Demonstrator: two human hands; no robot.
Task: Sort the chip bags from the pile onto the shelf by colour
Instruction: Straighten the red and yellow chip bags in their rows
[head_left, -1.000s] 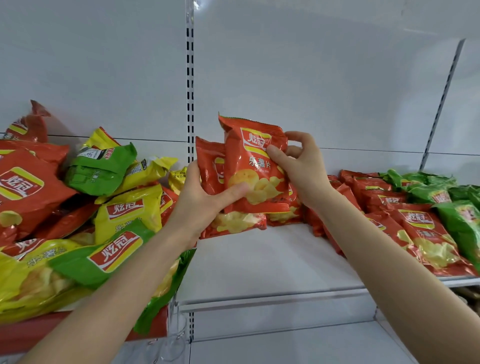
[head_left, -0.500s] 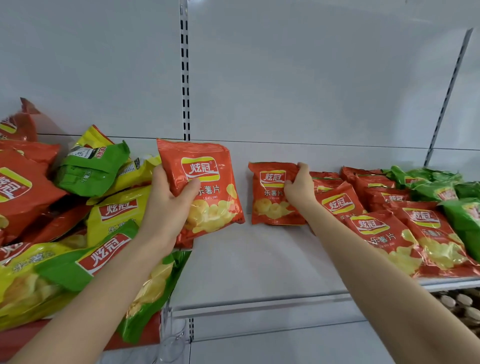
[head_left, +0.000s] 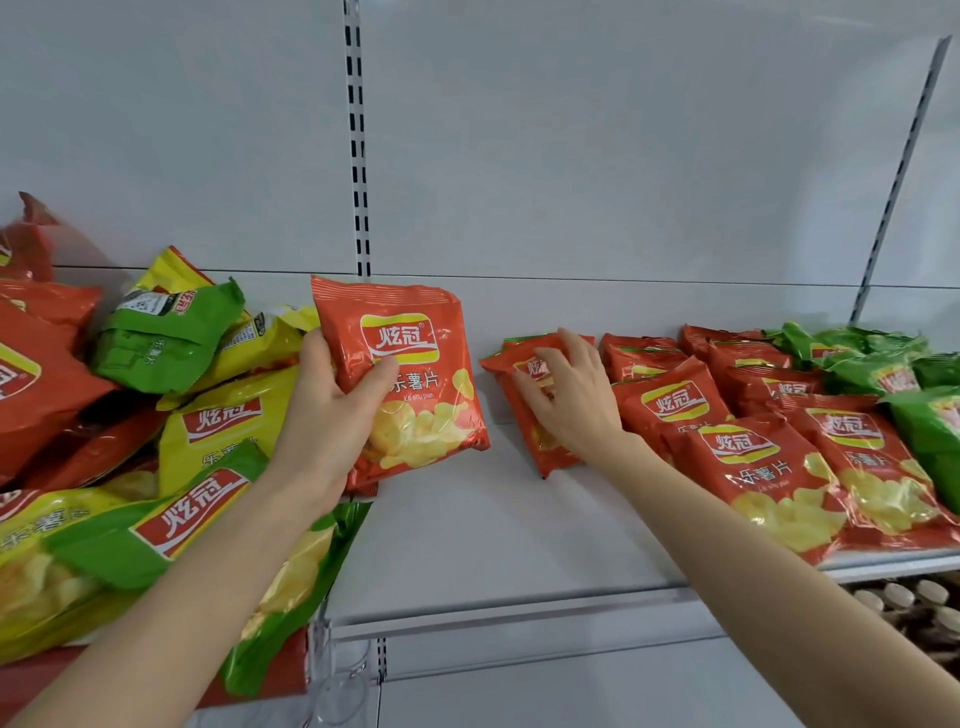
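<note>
My left hand grips a red chip bag by its left edge and holds it upright above the white shelf, just right of the mixed pile of red, yellow and green bags. My right hand lies with spread fingers on a second red bag, which rests flat on the shelf at the left end of the red row. Green bags are grouped at the far right.
A slotted metal upright runs up the white back panel behind the held bag, and another upright stands at the right. Bare shelf lies between the pile and the red row. Bottle caps show on the level below, at the right.
A second ago both hands held two red bags together. My right hand carried one to the red row, laid it flat and opened over it. My left hand keeps the other bag.
</note>
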